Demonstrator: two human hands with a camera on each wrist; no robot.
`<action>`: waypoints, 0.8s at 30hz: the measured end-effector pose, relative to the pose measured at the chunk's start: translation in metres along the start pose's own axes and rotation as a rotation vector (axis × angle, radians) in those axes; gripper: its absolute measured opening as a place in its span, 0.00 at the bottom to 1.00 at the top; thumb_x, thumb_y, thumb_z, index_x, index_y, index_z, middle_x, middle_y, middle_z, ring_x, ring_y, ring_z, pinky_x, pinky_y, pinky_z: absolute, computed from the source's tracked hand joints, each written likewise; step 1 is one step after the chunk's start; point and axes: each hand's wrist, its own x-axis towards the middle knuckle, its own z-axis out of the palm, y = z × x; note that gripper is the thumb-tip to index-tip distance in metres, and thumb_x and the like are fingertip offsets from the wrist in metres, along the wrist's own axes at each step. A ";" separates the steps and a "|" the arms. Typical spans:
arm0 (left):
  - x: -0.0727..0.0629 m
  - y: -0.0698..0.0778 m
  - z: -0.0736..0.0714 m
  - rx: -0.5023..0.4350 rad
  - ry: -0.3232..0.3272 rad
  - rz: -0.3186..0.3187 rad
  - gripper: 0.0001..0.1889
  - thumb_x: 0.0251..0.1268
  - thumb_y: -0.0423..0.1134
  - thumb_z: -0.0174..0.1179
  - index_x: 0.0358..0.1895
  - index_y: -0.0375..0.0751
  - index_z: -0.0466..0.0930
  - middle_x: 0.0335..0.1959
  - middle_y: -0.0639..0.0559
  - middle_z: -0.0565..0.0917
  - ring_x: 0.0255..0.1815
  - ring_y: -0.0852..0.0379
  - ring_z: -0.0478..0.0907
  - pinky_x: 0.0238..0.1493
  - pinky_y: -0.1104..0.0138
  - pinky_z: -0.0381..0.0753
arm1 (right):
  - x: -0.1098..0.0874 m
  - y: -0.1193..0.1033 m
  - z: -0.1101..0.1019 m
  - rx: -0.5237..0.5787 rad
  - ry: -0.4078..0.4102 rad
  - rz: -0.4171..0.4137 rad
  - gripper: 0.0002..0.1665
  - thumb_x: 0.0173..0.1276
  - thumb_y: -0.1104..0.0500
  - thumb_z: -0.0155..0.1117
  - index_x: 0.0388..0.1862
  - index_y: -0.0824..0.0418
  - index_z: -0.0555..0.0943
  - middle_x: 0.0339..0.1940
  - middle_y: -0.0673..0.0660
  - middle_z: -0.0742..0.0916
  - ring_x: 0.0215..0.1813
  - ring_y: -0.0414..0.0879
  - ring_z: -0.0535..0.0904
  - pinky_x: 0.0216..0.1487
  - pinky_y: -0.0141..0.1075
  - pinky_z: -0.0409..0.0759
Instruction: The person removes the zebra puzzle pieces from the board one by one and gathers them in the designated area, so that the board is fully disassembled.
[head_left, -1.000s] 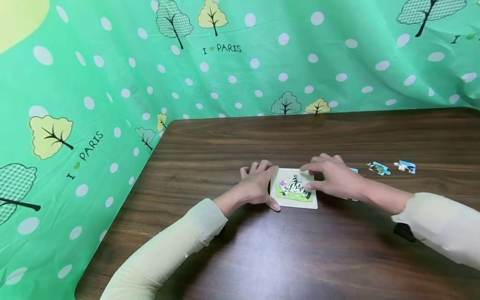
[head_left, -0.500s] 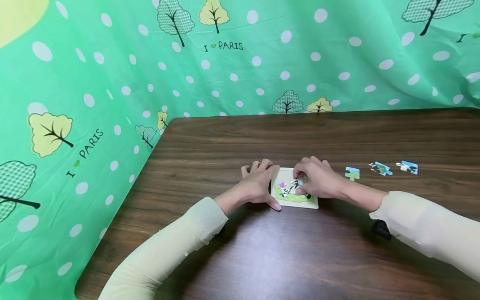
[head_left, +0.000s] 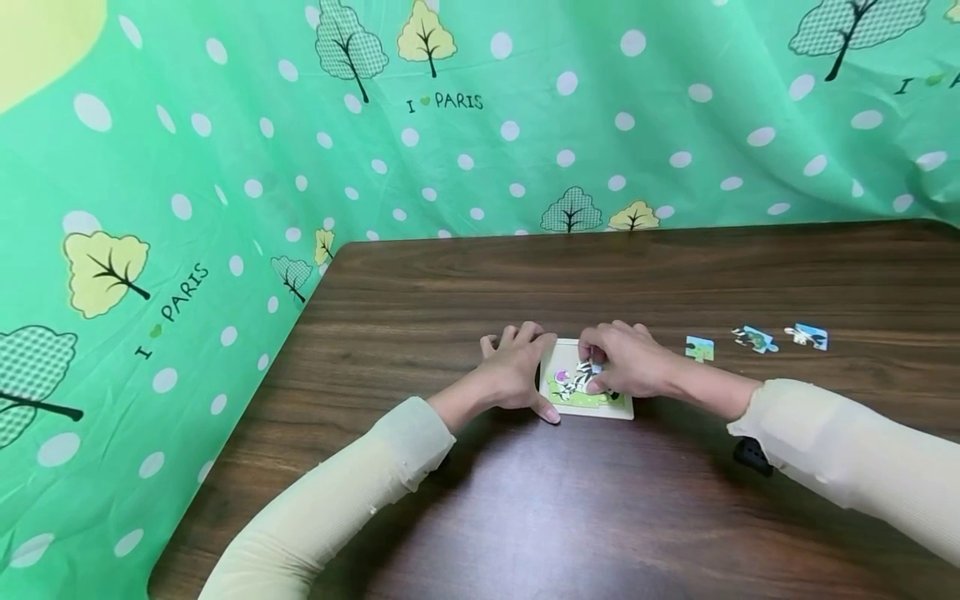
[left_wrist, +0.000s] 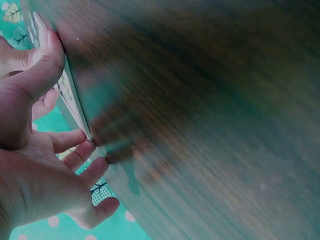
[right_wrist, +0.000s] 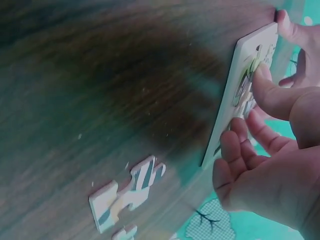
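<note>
A shallow light-coloured puzzle tray [head_left: 600, 412] lies on the table, part-filled with zebra-picture pieces on a green ground. My left hand [head_left: 516, 373] spans its left side, thumb at the near corner and index finger at the far one. In the left wrist view the thumb and index fingertip press the ends of the tray's edge [left_wrist: 76, 104]. Over the tray, my right hand [head_left: 632, 360] pinches a puzzle piece [head_left: 597, 368] showing a bit of blue, mostly hidden by thumb and fingers. The right wrist view has that thumb [right_wrist: 265, 90] against the pictured surface.
To the tray's right lie loose puzzle pieces: a green-and-blue one [head_left: 700, 348], a dark-and-blue one [head_left: 756, 339] and a white-and-blue one [head_left: 808, 336]. A green polka-dot curtain [head_left: 465, 183] hangs behind and left of the brown wooden table [head_left: 420, 292].
My right hand has moved left from the tray's right side to over its middle, thumb and fingers drawing closer together. The green-and-blue loose piece came into full view. The left hand stayed.
</note>
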 end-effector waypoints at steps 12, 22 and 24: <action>0.000 0.000 0.000 0.000 -0.004 -0.004 0.58 0.27 0.62 0.77 0.72 0.54 0.60 0.68 0.54 0.61 0.64 0.51 0.57 0.60 0.46 0.55 | -0.011 0.002 0.000 -0.128 0.054 -0.214 0.22 0.50 0.60 0.77 0.47 0.59 0.84 0.35 0.50 0.82 0.42 0.47 0.75 0.41 0.42 0.60; 0.000 0.001 0.001 0.003 0.010 -0.011 0.58 0.26 0.61 0.78 0.70 0.54 0.62 0.67 0.55 0.62 0.64 0.51 0.58 0.60 0.46 0.55 | -0.033 0.026 -0.020 -0.114 0.143 -0.228 0.22 0.51 0.61 0.76 0.48 0.60 0.85 0.37 0.49 0.83 0.43 0.46 0.75 0.42 0.41 0.59; 0.000 0.001 0.002 0.004 0.010 -0.012 0.58 0.26 0.61 0.78 0.71 0.54 0.61 0.68 0.55 0.62 0.64 0.52 0.58 0.60 0.46 0.55 | -0.042 0.036 -0.027 -0.103 0.163 -0.201 0.22 0.52 0.61 0.76 0.48 0.60 0.85 0.38 0.49 0.84 0.44 0.46 0.76 0.42 0.42 0.59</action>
